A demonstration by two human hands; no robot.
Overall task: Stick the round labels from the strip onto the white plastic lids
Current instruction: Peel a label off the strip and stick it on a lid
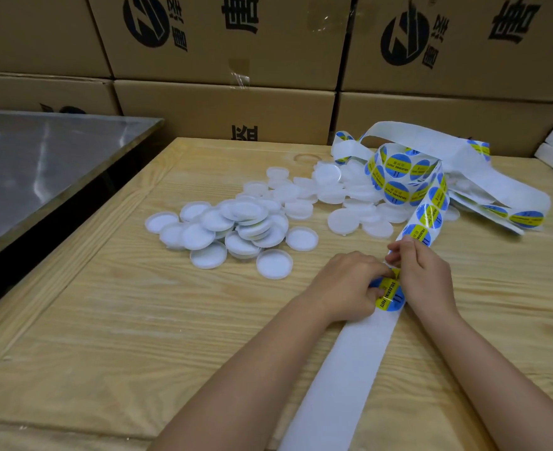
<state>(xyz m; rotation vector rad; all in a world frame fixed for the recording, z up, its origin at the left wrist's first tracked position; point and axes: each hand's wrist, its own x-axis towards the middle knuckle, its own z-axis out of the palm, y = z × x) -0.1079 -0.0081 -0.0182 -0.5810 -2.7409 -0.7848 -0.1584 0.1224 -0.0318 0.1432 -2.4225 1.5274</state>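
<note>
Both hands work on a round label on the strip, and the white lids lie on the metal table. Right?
Not quite. In the head view the white lids lie on the wooden table; the metal table stands to its left.

A long white backing strip [340, 369] ran from the lower centre of the frame up to a loose tangle at the upper right, where round blue-and-yellow labels [397, 164] still sat on it. One such round label [390, 296] lay at centre right, partly lifted from the strip. Round white plastic lids [236, 222] lay heaped across the middle of the frame, many rim-up, several overlapping.
</note>
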